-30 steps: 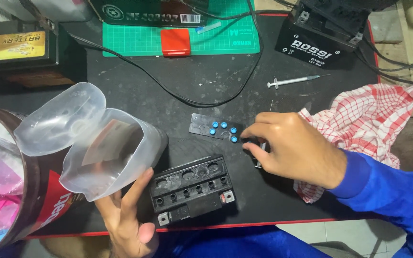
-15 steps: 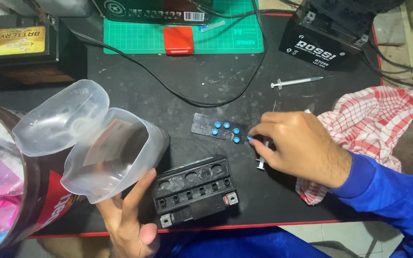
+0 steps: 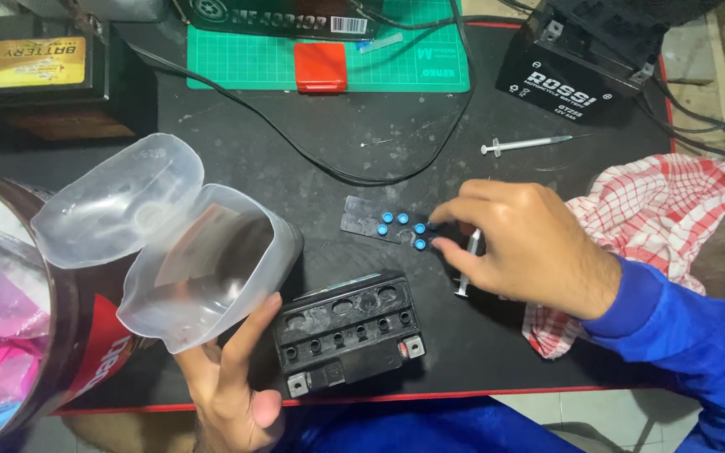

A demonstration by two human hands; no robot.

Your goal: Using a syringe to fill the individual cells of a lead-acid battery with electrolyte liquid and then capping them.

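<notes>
The right hand (image 3: 530, 247) has shifted left, its grip now pinching a blue cap (image 3: 432, 226) on the strip (image 3: 383, 222) at frame centre.

My table (image 3: 211, 143) is covered by a black mat with a red edge, scuffed and dusty. In front of me sits a small black battery (image 3: 347, 331) with its top open, and just beyond it a dark strip (image 3: 379, 222) carrying blue caps. A red-and-white checked cloth (image 3: 656, 218) lies to the right, a syringe (image 3: 526, 145) beyond it. Further back lie a green cutting mat (image 3: 253, 63), a black cable (image 3: 295, 147) curving across, and another black battery (image 3: 581, 71) at the far right
</notes>
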